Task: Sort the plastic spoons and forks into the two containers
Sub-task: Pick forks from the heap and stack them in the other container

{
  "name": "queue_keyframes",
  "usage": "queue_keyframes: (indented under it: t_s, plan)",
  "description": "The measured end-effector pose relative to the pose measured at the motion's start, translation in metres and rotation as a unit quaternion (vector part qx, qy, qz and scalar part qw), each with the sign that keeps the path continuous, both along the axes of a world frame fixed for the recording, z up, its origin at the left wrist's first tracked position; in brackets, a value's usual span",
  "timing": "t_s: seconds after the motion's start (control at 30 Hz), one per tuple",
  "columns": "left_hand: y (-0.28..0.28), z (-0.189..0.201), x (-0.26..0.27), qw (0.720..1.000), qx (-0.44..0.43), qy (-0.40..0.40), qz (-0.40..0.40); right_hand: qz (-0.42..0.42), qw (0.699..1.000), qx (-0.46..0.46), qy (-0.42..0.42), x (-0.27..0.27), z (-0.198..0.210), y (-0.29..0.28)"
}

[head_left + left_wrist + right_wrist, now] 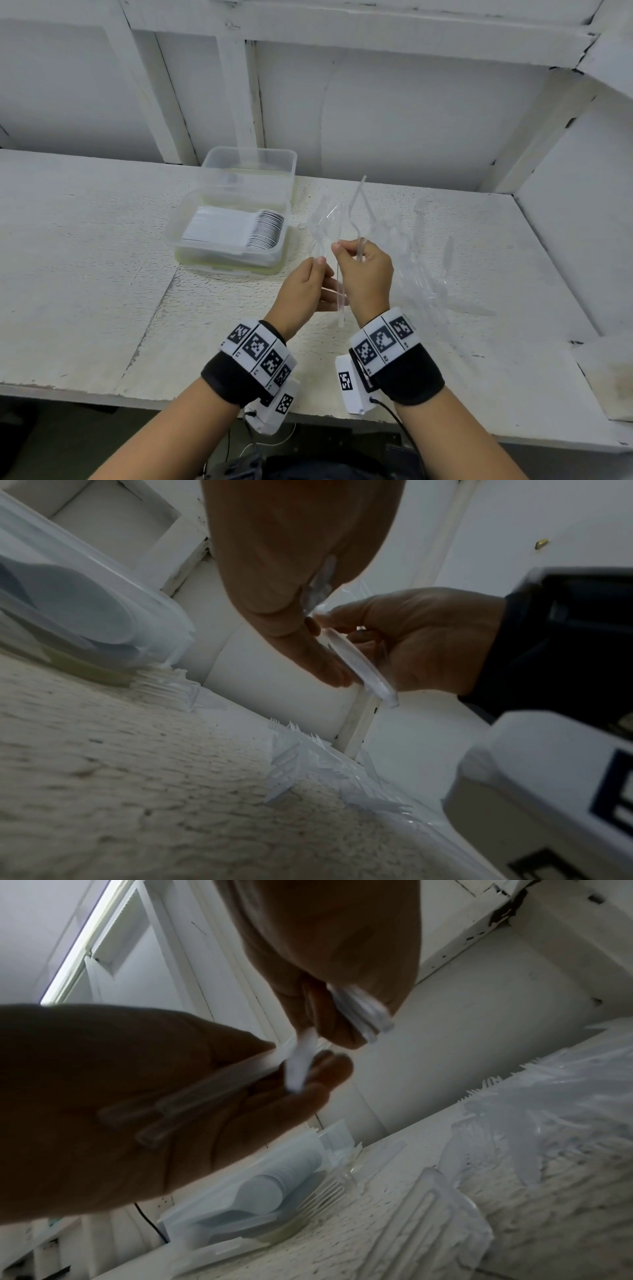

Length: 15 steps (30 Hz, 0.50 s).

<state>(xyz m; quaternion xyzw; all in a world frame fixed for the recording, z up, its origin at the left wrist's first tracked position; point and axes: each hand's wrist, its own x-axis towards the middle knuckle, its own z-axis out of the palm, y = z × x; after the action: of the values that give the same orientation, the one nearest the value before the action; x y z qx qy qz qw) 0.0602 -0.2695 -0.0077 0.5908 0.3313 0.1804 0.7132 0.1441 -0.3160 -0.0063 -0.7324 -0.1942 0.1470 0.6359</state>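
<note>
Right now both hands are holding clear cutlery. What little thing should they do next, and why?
Probably pull the two bunches apart. The left hand and right hand each pinch clear handles, close together above the table. The near container already holds stacked spoons; which pieces are held is unclear.

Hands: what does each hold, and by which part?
Left hand pinches clear plastic cutlery by the handles; right hand grips another clear bunch mid-handle.

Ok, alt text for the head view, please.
Two hands, left hand and right hand, hold clear plastic cutlery above a white table. A near container holds stacked spoons; more loose cutlery lies to the right.
</note>
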Motion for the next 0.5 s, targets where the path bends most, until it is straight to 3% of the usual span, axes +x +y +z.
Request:
queue_keyframes:
  t_s: [0.2, 0.33, 0.5]
  plan:
    - [0.0004, -0.0042, -0.0024, 1.000, 0.003, 0.011, -0.007, 0.000, 0.999, -0.032, -0.035, -0.0016, -0.0031, 0.0049]
    - [-0.0012, -0.0017, -0.0042, 1.000, 0.013, 0.010, 0.001, -0.045, 0.995, -0.035, -0.087, -0.0074, -0.0045, 0.0072]
    - [0.0004, -0.0006, -0.0057, 1.000, 0.018, 0.015, -0.014, -0.019, 0.997, -0.040, -0.071, -0.0061, -0.0038, 0.0091]
